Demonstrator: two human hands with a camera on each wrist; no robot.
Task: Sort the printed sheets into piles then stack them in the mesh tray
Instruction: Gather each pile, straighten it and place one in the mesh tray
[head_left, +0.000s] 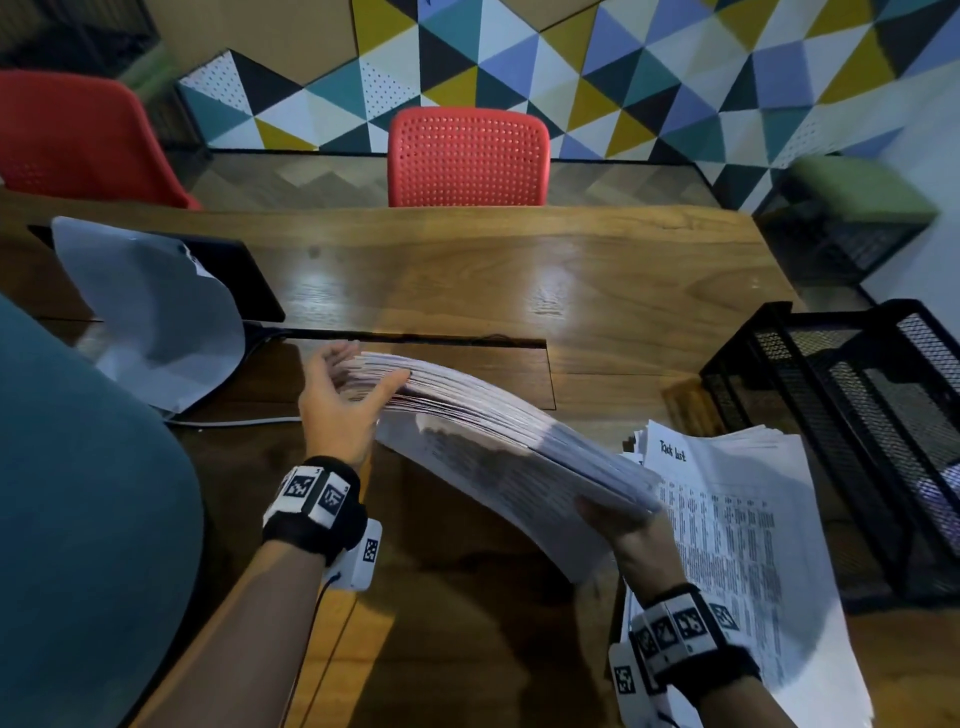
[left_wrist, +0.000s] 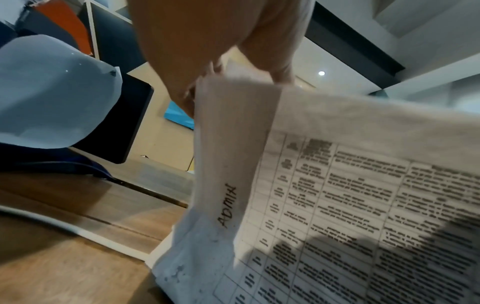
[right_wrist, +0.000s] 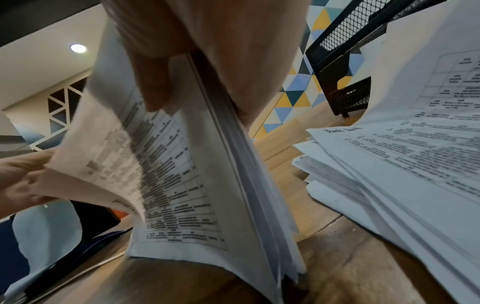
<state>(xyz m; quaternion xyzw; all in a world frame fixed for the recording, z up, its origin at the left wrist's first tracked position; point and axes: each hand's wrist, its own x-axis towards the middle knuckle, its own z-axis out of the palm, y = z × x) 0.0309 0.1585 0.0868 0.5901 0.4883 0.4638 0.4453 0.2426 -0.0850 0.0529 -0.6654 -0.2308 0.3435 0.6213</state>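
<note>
I hold a thick stack of printed sheets (head_left: 493, 431) lifted and tilted above the wooden table (head_left: 519, 270). My left hand (head_left: 371, 369) grips its far left end, thumb on top. My right hand (head_left: 618, 512) pinches the near right end. In the left wrist view the stack's underside (left_wrist: 337, 195) shows a printed table and a handwritten "ADMIN". In the right wrist view the stack (right_wrist: 194, 174) sits between thumb and fingers (right_wrist: 155, 82). A second pile headed "Task list" (head_left: 737, 530) lies on the table at the right. The black mesh tray (head_left: 810, 364) stands beyond it.
A pale curved sheet (head_left: 150, 312) lies over a black tablet (head_left: 244, 280) at the left, with a white cable (head_left: 234, 421) in front of it. Red chairs (head_left: 467, 156) stand behind the table. A teal cloth shape (head_left: 78, 493) fills the near left.
</note>
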